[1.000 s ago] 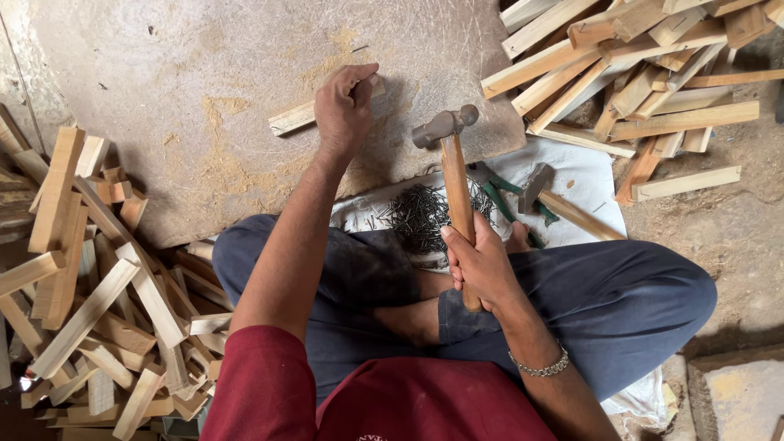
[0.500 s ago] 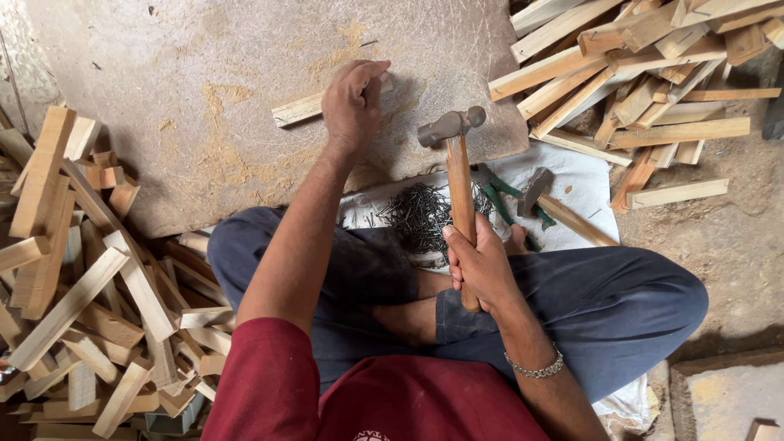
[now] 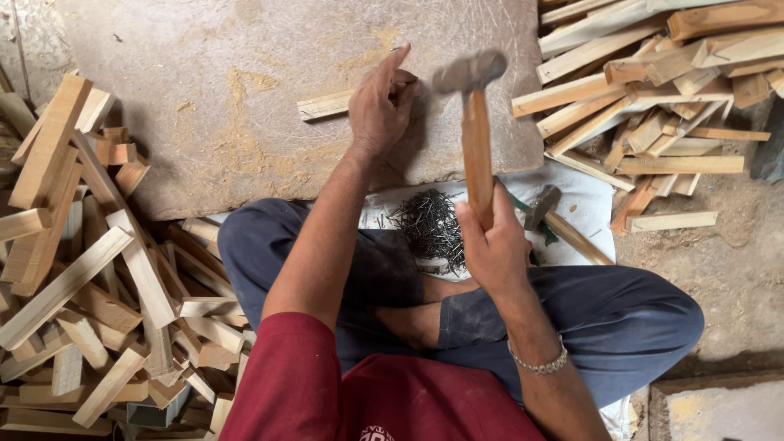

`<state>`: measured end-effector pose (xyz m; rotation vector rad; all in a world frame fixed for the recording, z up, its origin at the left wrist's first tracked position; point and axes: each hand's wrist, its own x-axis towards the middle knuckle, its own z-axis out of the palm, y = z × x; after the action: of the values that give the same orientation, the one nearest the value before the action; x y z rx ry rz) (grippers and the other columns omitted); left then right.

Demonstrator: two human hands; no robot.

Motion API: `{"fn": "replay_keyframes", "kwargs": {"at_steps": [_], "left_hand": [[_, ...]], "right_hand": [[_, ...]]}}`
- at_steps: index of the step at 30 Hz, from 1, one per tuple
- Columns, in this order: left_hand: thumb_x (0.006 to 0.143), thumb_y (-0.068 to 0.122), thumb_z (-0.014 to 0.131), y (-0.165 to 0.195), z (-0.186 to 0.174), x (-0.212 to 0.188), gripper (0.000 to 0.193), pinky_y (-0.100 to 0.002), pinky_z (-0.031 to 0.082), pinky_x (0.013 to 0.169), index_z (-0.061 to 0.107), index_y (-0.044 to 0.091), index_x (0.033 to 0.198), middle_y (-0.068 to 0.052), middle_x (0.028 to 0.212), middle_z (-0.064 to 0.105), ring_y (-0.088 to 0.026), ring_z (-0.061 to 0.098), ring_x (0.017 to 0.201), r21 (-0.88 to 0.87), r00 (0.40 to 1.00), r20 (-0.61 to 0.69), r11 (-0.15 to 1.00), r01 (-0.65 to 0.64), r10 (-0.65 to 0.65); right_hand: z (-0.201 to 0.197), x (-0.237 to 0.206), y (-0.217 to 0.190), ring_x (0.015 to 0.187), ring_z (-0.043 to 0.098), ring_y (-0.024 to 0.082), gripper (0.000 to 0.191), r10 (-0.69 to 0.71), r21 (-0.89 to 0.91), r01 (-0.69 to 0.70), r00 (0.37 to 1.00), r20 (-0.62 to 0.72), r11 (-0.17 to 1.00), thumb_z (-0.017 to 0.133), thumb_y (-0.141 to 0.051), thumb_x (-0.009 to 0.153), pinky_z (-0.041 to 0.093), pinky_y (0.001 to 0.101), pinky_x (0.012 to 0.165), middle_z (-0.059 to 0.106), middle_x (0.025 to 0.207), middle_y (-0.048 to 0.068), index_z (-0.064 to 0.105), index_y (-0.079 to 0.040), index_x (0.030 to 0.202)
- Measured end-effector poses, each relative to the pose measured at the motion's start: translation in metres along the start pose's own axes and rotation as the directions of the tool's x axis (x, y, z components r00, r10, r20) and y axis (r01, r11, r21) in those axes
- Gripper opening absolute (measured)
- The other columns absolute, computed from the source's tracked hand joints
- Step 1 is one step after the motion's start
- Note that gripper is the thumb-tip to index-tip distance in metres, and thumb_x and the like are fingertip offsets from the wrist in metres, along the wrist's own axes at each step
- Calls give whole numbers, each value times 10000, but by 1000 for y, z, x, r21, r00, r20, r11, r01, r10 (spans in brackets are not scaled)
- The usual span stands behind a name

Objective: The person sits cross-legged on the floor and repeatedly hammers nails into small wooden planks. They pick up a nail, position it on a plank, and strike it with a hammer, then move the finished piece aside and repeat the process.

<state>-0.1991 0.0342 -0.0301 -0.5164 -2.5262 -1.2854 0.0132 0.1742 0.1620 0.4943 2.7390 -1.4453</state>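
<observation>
My left hand (image 3: 381,102) rests on a short wooden strip (image 3: 325,104) lying on a flat stone slab (image 3: 245,98), fingers pinched together at the strip's right end; whether they hold a nail is too small to tell. My right hand (image 3: 492,245) grips the wooden handle of a hammer (image 3: 476,139). Its metal head hovers blurred just right of my left fingertips. A heap of dark nails (image 3: 430,222) lies on white sheeting between my knees.
A second hammer (image 3: 563,222) lies on the white sheeting (image 3: 584,196) to the right. Several cut wooden sticks are piled at the left (image 3: 90,269) and upper right (image 3: 653,90). My crossed legs in blue trousers (image 3: 621,314) fill the foreground.
The hammer head has swung forward and left, closer to my left fingertips, and is now motion-blurred. My left hand stays on the strip.
</observation>
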Motion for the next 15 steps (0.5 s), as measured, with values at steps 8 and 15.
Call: {"fn": "replay_keyframes", "kwargs": {"at_steps": [8,15], "left_hand": [[969,172,791,-5,5,0,793,-210,594,715,300,167,1591,82,994,770,-63,738,840,-68,998,-50,996,-51,48],[950,131,806,-4,1,-1,937,-194,556,570,151,151,1619,22,1127,742,-70,701,758,-159,999,-42,987,-27,20]], "right_hand": [[15,40,-8,1033,691,397,515,-70,-241,80,996,50,967,633,-299,1038,552,499,860,696,1142,259,505,15,1425],[-1,34,-13,718,684,285,485,11,-30,-10,1000,18,999,600,-289,1017,573,423,618,669,895,202,510,22,1377]]}}
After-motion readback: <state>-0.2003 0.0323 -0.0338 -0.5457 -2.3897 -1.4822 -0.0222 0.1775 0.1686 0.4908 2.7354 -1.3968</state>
